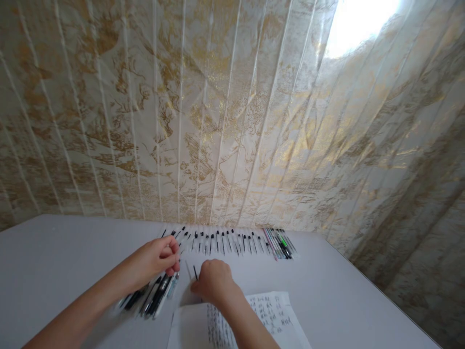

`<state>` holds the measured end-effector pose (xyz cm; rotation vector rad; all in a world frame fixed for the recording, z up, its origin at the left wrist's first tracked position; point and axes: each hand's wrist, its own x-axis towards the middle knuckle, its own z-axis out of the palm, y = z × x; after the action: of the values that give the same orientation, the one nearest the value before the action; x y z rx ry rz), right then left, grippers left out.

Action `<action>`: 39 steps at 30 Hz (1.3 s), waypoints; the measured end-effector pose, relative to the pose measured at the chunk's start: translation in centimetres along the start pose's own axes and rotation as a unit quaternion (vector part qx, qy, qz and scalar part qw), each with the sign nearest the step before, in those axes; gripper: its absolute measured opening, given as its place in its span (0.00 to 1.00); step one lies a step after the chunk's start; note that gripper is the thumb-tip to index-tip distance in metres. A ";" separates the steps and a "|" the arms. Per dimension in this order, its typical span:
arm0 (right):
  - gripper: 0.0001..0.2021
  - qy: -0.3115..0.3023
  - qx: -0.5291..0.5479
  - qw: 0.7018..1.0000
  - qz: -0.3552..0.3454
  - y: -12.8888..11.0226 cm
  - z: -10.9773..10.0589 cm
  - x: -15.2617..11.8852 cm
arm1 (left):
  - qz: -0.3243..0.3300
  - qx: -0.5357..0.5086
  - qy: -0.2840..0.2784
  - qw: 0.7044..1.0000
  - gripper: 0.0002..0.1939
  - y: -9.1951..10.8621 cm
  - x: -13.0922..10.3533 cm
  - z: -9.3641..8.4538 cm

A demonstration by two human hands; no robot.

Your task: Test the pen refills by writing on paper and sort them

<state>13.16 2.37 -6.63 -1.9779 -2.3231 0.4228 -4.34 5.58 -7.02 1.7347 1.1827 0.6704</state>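
My left hand [169, 256] hovers above the pile of pens [156, 296], fingers curled in together; whether something small sits between them is hidden. Closed over the white table, my right hand [215, 280] is just above a sheet of paper. A thin dark pen [195, 272] sticks out past its thumb side, and most of it is hidden by the hand. Beside it, a faint slim grey stick [188, 269] is blurred. The pile under my left wrist mixes black and clear pens, lying slanted side by side.
Along the table's [327, 291] far edge runs a row of clear pens with black caps [218, 241]. At its right end lies a tight group of coloured pens [279, 244]. Handwritten paper [271, 315] lies at the near edge. A gold-patterned curtain [218, 121] hangs behind.
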 end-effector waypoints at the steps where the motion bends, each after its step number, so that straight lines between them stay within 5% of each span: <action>1: 0.10 0.012 0.026 1.000 0.005 0.7 -0.6 0.0 | 0.007 -0.003 -0.009 1.000 0.07 0.3 -0.2 0.0; 6: 0.06 0.075 0.227 0.971 -0.026 3.6 -4.0 -0.6 | 0.059 0.010 -0.045 0.997 0.06 1.5 -0.9 1.1; 11: 0.06 0.153 0.518 0.834 -0.108 3.9 -5.6 -1.6 | 0.079 0.004 -0.063 0.995 0.05 2.3 -1.1 2.3; 19: 0.05 0.176 0.529 0.821 -0.122 3.5 -6.0 -2.1 | 0.084 -0.051 -0.071 0.993 0.06 3.1 -1.4 2.3; 26: 0.04 0.178 0.499 0.839 -0.121 3.3 -5.8 -2.2 | 0.089 -0.091 -0.078 0.989 0.05 3.2 -1.4 2.3; 29: 0.03 0.141 0.458 0.869 -0.122 3.2 -5.6 -2.4 | 0.088 -0.105 -0.091 0.986 0.06 3.3 -1.3 2.2; 34: 0.12 0.058 0.104 0.992 -0.045 4.3 -4.6 -2.7 | 0.087 -0.099 -0.084 0.988 0.06 2.6 -1.1 1.9; 39: 0.11 -0.031 -0.035 0.999 0.024 5.2 -2.4 -2.7 | 0.077 -0.007 -0.116 0.990 0.03 1.3 -1.1 2.7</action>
<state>19.11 0.90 -5.24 -2.0855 -2.3622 0.4153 -1.99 3.34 -6.98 1.8500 0.8897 0.5479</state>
